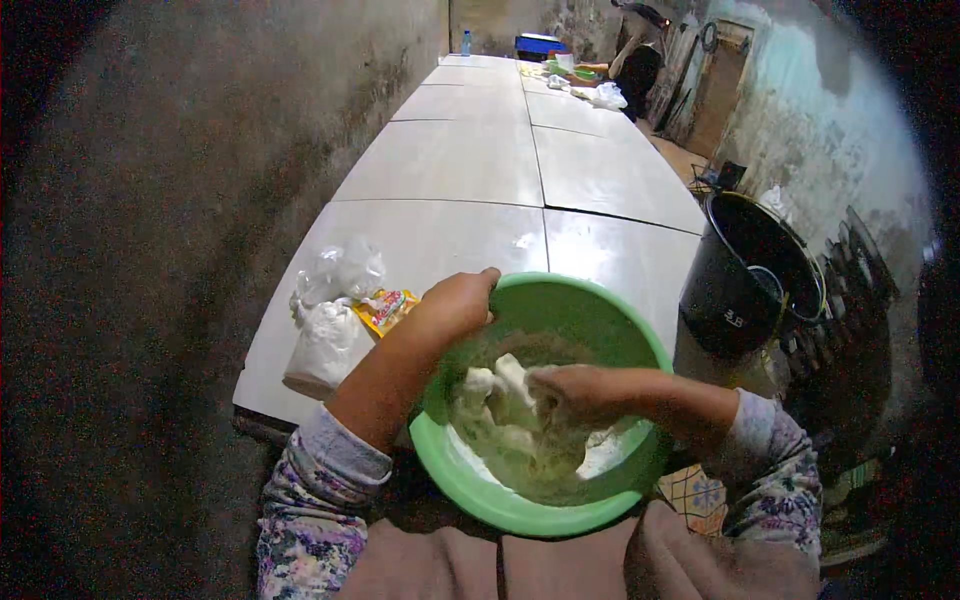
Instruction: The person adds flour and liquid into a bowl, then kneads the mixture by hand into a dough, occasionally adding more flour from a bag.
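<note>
A green plastic bowl (600, 310) sits at the near edge of a white tiled counter (450, 160), partly over my lap. Pale sticky dough (505, 400) fills its bottom. My left hand (455, 305) grips the bowl's far-left rim. My right hand (575, 395) is down inside the bowl, fingers closed into the dough and coated with it.
Left of the bowl lie clear plastic bags with white powder (325, 330) and a small yellow packet (385, 310). A large black pot (750, 275) stands to the right of the counter. At the counter's far end are bowls, a blue tub and another person (640, 60).
</note>
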The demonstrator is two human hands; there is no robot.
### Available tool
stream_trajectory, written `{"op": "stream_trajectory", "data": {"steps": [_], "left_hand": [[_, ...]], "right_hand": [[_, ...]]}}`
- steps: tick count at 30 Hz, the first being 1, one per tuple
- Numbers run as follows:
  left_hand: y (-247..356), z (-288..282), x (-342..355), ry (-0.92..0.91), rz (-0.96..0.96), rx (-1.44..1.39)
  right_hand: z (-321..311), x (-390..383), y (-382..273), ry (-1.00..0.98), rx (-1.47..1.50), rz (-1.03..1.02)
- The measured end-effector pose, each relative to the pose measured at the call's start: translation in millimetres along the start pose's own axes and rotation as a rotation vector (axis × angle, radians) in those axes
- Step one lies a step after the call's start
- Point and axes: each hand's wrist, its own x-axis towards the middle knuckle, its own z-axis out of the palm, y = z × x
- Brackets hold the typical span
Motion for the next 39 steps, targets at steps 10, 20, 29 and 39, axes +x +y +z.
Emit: {"op": "stream_trajectory", "data": {"steps": [10,20,29,39], "left_hand": [[2.4,-4.5,-10.4,-0.029,-0.018,-0.013],[12.7,0.6,-10.7,-0.011,-0.092,-0.018],[21.1,-1.5,-5.5,-0.008,-0.136,0.054],[20.0,-2.2,-10.3,0.059,-0.114,0.076]], "right_hand": [[11.1,-56.5,-26.3,0.489,-0.756,-0.277],[34.4,-41.0,-1.0,0.01,-0.669,-0.48],[22.8,19.7,-20.7,0.201,-0.623,-0.188],[2.7,60.1,-25.9,0.303,-0.76,-0.001]]}}
